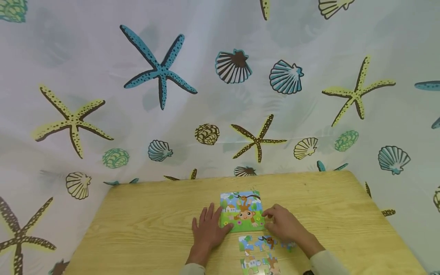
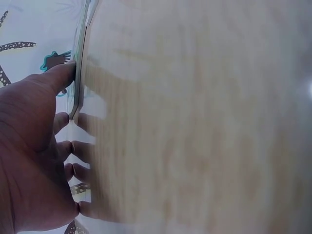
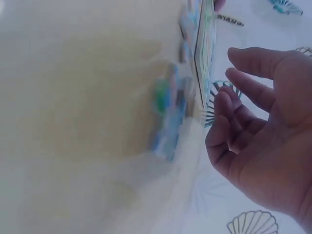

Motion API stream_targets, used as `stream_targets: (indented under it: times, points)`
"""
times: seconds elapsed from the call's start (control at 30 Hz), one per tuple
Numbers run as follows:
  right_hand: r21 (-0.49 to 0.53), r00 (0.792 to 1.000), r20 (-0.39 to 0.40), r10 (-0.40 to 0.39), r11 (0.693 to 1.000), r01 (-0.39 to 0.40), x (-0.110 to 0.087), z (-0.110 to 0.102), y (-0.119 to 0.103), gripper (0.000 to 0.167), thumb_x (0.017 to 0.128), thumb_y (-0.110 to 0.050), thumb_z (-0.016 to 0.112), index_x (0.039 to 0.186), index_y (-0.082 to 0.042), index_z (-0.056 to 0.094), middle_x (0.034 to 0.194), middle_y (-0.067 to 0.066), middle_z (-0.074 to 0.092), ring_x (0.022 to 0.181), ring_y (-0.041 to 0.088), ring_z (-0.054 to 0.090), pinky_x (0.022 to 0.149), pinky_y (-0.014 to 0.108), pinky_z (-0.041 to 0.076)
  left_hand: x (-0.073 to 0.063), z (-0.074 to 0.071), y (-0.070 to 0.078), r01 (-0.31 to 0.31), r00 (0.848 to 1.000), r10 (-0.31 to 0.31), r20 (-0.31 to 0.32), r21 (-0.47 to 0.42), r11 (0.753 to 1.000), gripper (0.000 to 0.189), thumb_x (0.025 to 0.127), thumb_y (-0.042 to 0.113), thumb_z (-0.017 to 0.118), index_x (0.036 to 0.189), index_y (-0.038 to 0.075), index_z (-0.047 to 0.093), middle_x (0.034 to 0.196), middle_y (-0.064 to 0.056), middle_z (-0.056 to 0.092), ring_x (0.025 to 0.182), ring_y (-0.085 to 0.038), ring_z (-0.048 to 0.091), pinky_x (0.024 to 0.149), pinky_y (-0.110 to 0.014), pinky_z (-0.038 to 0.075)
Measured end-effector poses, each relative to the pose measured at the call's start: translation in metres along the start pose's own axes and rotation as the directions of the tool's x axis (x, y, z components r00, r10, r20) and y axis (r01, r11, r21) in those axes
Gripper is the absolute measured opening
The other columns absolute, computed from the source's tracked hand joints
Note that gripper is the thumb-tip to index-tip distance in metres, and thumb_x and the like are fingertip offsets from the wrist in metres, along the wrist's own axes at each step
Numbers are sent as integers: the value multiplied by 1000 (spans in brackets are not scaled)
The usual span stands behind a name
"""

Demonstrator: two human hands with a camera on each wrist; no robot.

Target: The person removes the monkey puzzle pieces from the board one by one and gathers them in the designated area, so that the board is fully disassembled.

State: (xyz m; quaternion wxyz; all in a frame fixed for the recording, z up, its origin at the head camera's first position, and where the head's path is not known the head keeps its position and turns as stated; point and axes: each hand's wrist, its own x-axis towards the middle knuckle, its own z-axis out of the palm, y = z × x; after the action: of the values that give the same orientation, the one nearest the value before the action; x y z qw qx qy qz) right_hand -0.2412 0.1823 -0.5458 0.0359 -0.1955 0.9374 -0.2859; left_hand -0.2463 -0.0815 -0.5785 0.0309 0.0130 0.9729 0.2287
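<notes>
A square picture puzzle (image 1: 245, 212) with a hanging monkey lies on the wooden table. Along its left side, my left hand (image 1: 208, 230) rests with straight, spread fingers, and the thumb lies on the puzzle's lower left corner. In the left wrist view, that thumb (image 2: 61, 77) presses against the thin board edge (image 2: 78, 92). My right hand (image 1: 283, 224) is at the puzzle's right edge, fingers loosely bent. The right wrist view shows this hand (image 3: 263, 117) with nothing between thumb and fingers, beside the board (image 3: 204, 53).
Several loose jigsaw pieces (image 1: 267, 242) lie on the table nearer to me, below the puzzle. One piece (image 1: 288, 245) is partly under my right wrist in the head view. A curtain (image 1: 206, 103) printed with starfish and shells hangs behind the wooden table (image 1: 148, 217).
</notes>
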Motion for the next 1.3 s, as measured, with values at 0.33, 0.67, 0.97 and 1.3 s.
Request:
stream_targets:
  times: [0.33,0.67,0.97,1.3]
  points:
    - [-38,999,28,20,999,-19,46,12,-3,42,90,-19,67,130,-5,60,125,10,56,108,27,54,90,46,49,-4,-5,1,-11,1000,11,-5,-14,1000,73,87,57,61,147,20,43,160,-10,26,148,-37,21,113,-71,11]
    - [-93,999,44,-1,996,5,63,15,-4,37,84,-19,75,120,-10,67,125,10,60,117,36,54,98,52,47,-3,-2,-1,-4,1000,4,-3,-21,1000,74,86,58,61,147,21,42,160,-9,26,148,-37,20,113,-71,10]
    - [0,990,134,46,999,-46,73,13,-1,36,83,-15,77,117,-10,67,117,9,58,112,27,54,100,47,46,-3,-4,0,-6,1000,6,-9,-20,1000,73,87,59,60,147,21,42,160,-9,27,148,-36,20,113,-70,10]
    - [-7,988,144,55,998,-54,79,16,0,37,79,-13,80,114,-9,67,115,10,59,111,28,55,98,45,48,3,4,3,46,999,-46,-7,-33,998,81,81,66,61,146,21,43,161,-8,25,149,-36,18,112,-73,6]
